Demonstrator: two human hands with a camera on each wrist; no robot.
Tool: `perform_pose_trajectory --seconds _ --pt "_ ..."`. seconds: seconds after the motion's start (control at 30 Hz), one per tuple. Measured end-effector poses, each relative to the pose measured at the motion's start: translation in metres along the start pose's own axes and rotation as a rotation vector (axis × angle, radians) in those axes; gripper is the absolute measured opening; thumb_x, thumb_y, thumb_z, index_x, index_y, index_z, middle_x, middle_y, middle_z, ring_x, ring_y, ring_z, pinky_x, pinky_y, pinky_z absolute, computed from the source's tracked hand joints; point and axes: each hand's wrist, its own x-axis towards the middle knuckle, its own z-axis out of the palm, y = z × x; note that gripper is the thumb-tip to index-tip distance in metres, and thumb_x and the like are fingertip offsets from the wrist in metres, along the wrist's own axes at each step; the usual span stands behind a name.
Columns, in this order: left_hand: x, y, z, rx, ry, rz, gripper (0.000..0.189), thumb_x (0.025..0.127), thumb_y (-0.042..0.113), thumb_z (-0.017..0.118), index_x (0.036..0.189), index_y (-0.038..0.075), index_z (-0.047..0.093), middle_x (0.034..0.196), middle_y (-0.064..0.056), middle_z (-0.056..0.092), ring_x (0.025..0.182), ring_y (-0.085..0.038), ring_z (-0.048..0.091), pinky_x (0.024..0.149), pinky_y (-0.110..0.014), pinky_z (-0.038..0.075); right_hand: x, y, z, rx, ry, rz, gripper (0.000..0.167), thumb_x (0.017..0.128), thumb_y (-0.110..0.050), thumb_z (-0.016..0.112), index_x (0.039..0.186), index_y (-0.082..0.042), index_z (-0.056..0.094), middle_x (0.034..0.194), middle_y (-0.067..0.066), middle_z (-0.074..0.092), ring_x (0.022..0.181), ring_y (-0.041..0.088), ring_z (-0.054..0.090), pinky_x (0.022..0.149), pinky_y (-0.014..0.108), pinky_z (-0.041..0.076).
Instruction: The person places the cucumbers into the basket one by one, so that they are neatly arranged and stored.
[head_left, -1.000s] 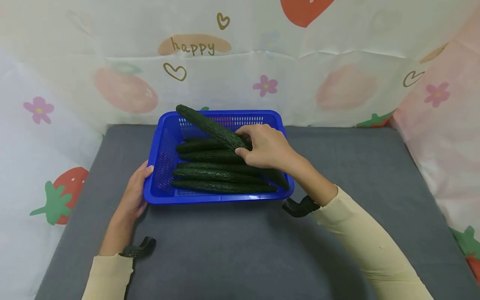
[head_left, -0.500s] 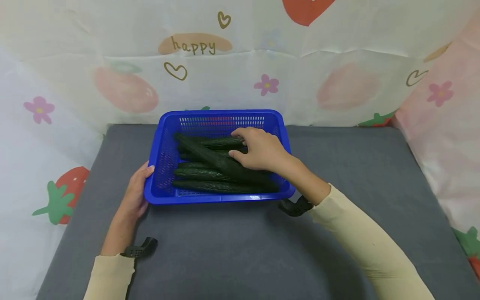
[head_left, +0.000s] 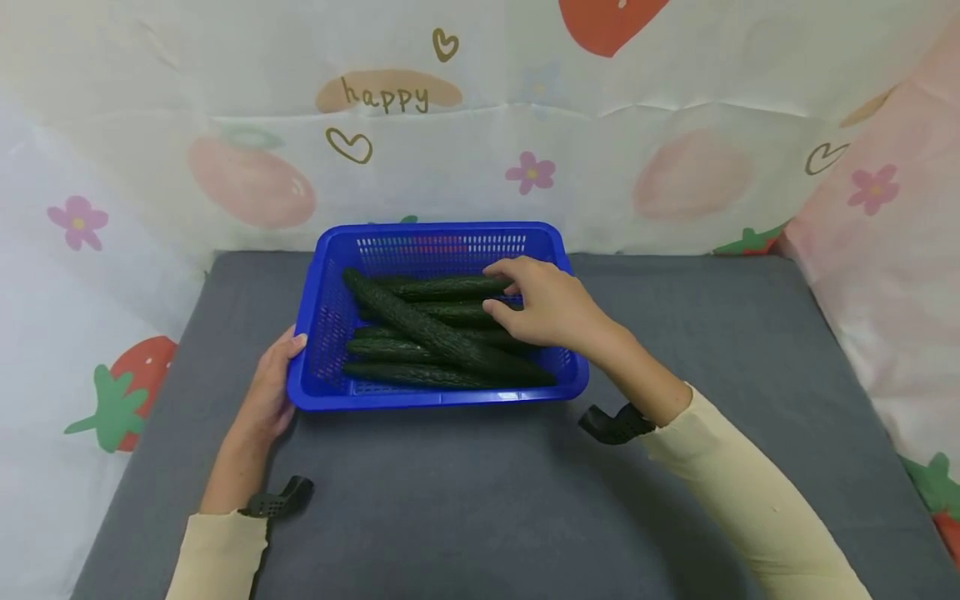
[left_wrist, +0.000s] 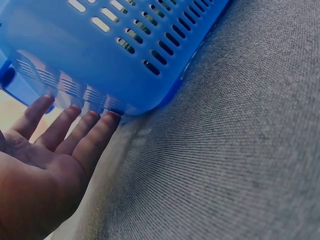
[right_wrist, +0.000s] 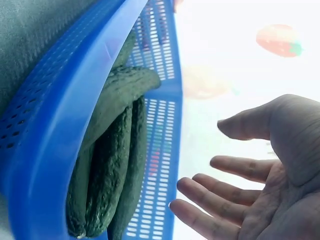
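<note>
A blue plastic basket [head_left: 438, 398] with slotted walls holds several dark green cucumbers. One cucumber [head_left: 427, 325] lies slantwise on top of the others, which lie side by side. My left hand [head_left: 272, 379] holds the basket's left end, thumb over the rim; in the left wrist view its fingers [left_wrist: 95, 140] rest against the outer wall. My right hand [head_left: 551, 304] hovers over the basket's right side with nothing in it. The right wrist view shows its fingers [right_wrist: 215, 200] spread apart, away from the cucumbers [right_wrist: 112, 170].
A grey cloth covers the table [head_left: 465, 492]. Behind it hangs a pale printed curtain [head_left: 465, 175], close to the basket's far rim, with more printed fabric at both sides. Each wrist wears a black strap mount [head_left: 618, 423].
My right hand lets go of the raised cucumber, which drops slantwise onto the others. Then the hand shifts slightly right. My left hand and the basket stay in place.
</note>
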Motion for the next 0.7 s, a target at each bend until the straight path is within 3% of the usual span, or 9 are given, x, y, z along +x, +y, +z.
perform_pose_trajectory --seconds 0.13,0.33,0.53,0.7 --pt "-0.001 0.001 0.000 -0.013 0.001 0.017 0.032 0.113 0.023 0.039 0.141 0.019 0.053 0.114 0.007 0.076 0.097 -0.006 0.074 0.080 -0.023 0.062 -0.008 0.003 -0.002 0.018 0.017 -0.011 0.050 0.105 -0.034 0.064 0.150 -0.012 0.057 0.151 0.011 0.061 0.126 0.029 0.069 0.097 0.052 0.059" --pt "0.001 0.002 -0.001 0.001 -0.008 0.017 0.037 0.113 0.024 0.038 0.148 0.018 0.047 0.121 0.007 0.074 0.102 -0.007 0.074 0.084 -0.023 0.062 -0.020 0.011 -0.005 0.034 0.050 -0.005 0.049 0.105 -0.031 0.065 0.149 -0.011 0.057 0.152 0.011 0.060 0.126 0.028 0.069 0.093 0.050 0.059" --pt "0.003 0.000 0.001 -0.018 0.078 0.020 0.034 0.112 0.025 0.041 0.143 0.020 0.052 0.117 0.009 0.075 0.099 -0.006 0.072 0.082 -0.022 0.061 -0.028 0.020 -0.009 0.106 0.088 -0.018 0.048 0.105 -0.026 0.065 0.149 -0.011 0.057 0.150 0.013 0.060 0.127 0.032 0.069 0.097 0.050 0.060" --pt "0.002 -0.005 0.003 0.013 0.039 0.000 0.046 0.113 0.027 0.040 0.156 0.011 0.039 0.127 0.010 0.070 0.110 -0.005 0.070 0.089 -0.022 0.060 -0.043 0.030 -0.008 0.195 0.110 0.009 0.047 0.105 -0.025 0.065 0.149 -0.012 0.057 0.152 0.013 0.058 0.129 0.031 0.068 0.100 0.052 0.060"
